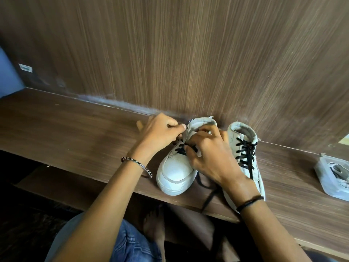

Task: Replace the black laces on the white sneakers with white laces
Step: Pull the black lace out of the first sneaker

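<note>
Blue denim jeans [132, 244] and a bare foot [153, 222] show below the edge of a brown wood-grain shelf [75, 129]. A loose black lace end [207, 197] trails over that edge. On the shelf two sneakers stand side by side, toes toward the person.

The left white low-top sneaker [175, 171] is partly unlaced. The left hand [160, 133], wearing a beaded bangle [137, 164], pinches its black flat lace [181, 149] beside the collar. The right hand [209, 154], with a black thread band [249, 202] at the wrist, curls over the tongue of that sneaker, thumb on the lace. A small tab at the collar is too small to read.

The right white low-top sneaker [243, 133] is fully laced in black.

Well to the right, a clear plastic box [328, 186] holds coiled white laces [338, 171]. Behind rises a wood-grain wall panel [188, 53].
</note>
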Available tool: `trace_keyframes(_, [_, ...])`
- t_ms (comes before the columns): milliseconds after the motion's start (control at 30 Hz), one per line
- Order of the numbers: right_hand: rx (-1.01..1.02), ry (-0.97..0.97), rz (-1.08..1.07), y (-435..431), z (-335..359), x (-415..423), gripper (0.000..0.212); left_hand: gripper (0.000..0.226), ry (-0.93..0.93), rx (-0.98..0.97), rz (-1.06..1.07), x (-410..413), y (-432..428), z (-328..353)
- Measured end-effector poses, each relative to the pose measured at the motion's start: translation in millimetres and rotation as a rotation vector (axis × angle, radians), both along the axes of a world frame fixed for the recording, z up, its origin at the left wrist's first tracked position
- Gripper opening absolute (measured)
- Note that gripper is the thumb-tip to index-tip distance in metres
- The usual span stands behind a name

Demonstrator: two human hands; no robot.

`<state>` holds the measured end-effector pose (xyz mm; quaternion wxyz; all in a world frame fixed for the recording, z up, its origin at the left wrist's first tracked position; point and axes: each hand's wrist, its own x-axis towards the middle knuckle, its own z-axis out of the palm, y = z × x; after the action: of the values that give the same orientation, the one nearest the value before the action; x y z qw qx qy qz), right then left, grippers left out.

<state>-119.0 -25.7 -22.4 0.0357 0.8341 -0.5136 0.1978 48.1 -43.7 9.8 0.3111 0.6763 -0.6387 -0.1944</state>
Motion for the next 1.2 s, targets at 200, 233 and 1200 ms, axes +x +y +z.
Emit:
trace_keyframes(200, [-0.056,-0.066,-0.077,-1.8,-4.9,5.0,0.028,0.043,-0.091,0.012,-0.021,5.3,-1.1,-8.0])
trace_keyframes(233, [-0.06,-0.085,-0.089,-1.4,-5.8,5.9,0.029,0.032,-0.107,-0.018,-0.011,5.6,-1.3,-9.3])
trace_keyframes(1200, [-0.034,0.009,0.005,0.3,4.1,-18.8,0.012,0.05,-0.038,-0.052,-0.082,-17.8,-8.0,0.5])
